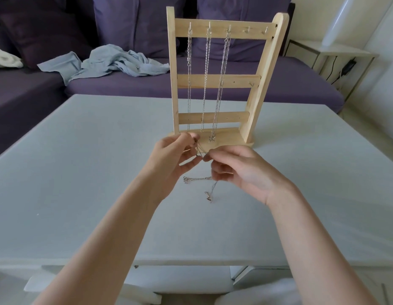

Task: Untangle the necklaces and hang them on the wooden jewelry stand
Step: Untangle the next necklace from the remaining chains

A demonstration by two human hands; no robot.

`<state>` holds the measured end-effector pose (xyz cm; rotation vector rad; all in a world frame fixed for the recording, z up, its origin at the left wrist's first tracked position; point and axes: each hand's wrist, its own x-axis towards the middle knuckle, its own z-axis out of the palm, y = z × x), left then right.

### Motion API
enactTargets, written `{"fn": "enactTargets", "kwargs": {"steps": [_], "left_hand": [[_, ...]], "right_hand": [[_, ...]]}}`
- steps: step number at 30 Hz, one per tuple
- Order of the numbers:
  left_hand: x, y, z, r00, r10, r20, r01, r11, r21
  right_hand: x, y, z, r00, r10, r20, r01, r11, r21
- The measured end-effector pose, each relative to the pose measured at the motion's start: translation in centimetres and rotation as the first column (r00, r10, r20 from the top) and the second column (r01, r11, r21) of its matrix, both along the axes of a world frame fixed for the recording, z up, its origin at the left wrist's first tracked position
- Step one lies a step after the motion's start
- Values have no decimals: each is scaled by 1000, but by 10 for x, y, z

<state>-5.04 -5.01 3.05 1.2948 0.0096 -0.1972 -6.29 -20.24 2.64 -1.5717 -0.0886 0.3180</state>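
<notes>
Head view: a wooden jewelry stand (217, 80) stands upright on the pale bench (81, 172), at about twelve o'clock from the hands. Its top rail carries five small hooks. Three silver necklaces (205, 80) hang from the three hooks toward nine o'clock; the two hooks toward three o'clock are bare. The hanging chains fall past the middle and lower rails, and the longest ends in a small pendant resting on the stand's base.

Just in front of the base, both hands work on a tangled chain (200, 179). The left hand (173, 159) is raised at about ten o'clock of the tangle, its thumb and forefinger pinching a thin strand close to the foot of the stand, the other fingers (191, 161) loosely curled. The right hand (241, 170), at about three o'clock of the tangle, pinches the chain between curled fingertips, palm turned inward. A short length of strand runs taut between the two hands. Below the right hand, loops trail down toward six o'clock, with a clasp end lying toward nine o'clock and a small charm dangling lowest, near the bench surface.

Behind the bench, at twelve o'clock, is a purple sofa (125, 84) with a crumpled light-blue cloth (112, 62) on its seat. At two o'clock stands a white side table (329, 53).
</notes>
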Motion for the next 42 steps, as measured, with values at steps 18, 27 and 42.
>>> {"fn": "enactTargets", "kwargs": {"steps": [18,27,42], "left_hand": [[-2,-14,-9,995,2,95,-36,932,359],[-5,-15,-8,952,3,308,-149,880,451],[-8,-15,-7,893,-43,447,-204,848,489]], "right_hand": [[2,-10,0,960,-205,188,242,950,-198],[2,-11,2,965,-176,195,214,958,-192],[1,-6,3,975,-179,130,172,983,58]]}}
